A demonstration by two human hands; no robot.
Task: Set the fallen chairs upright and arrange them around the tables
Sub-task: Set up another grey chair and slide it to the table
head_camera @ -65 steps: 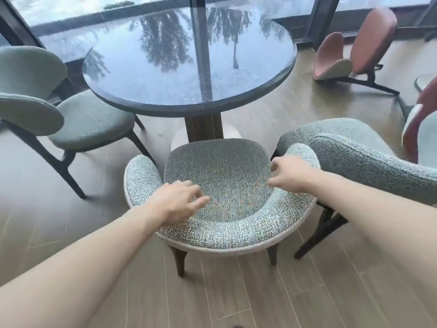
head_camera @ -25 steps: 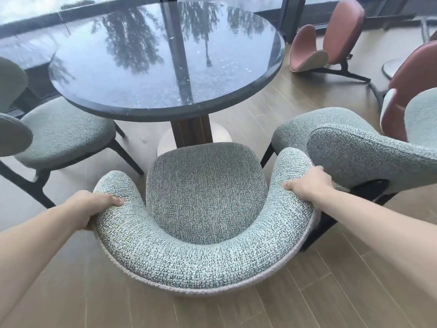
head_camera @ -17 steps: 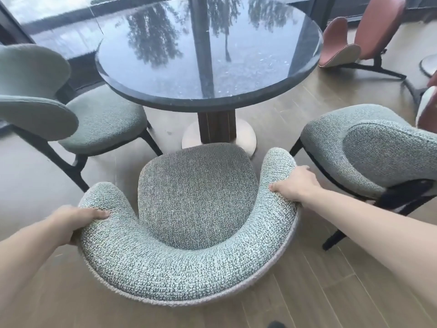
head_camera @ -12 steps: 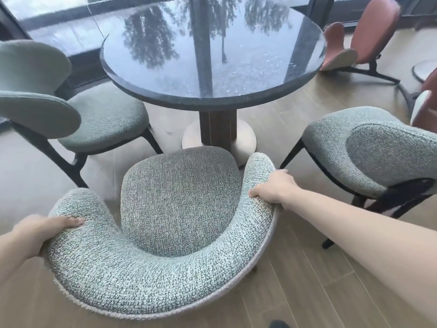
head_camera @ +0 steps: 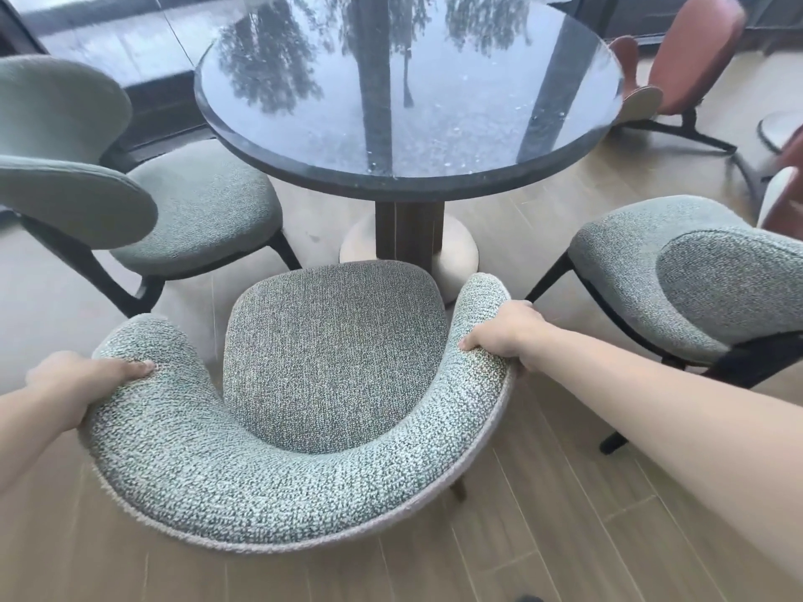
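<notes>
Both hands grip the curved backrest of the near grey chair (head_camera: 304, 484). Left hand (head_camera: 82, 375) curls over the left end of the rest, thumb on top pressing into the fabric, other fingers hidden behind. Right hand (head_camera: 506, 330) wraps the right end w/ fingers tucked over the inner edge (thumb not visible).

The chair stands upright on the wood floor (head_camera: 565, 536), seat facing the round dark table (head_camera: 408, 102), its front edge just beside the table's pale pedestal base (head_camera: 456, 254).

Left of it, a 2nd grey chair (head_camera: 195, 210) is upright, seat partly under the table edge. To the right, a 3rd grey chair (head_camera: 678, 271) is also upright, angled toward the table, near but not touching the right hand.

Far right, a red-brown chair (head_camera: 691, 54) lies tipped on its side, well apart from the table. Another red-brown chair (head_camera: 786, 197) is cut off at the right edge; can't tell how it stands.
</notes>
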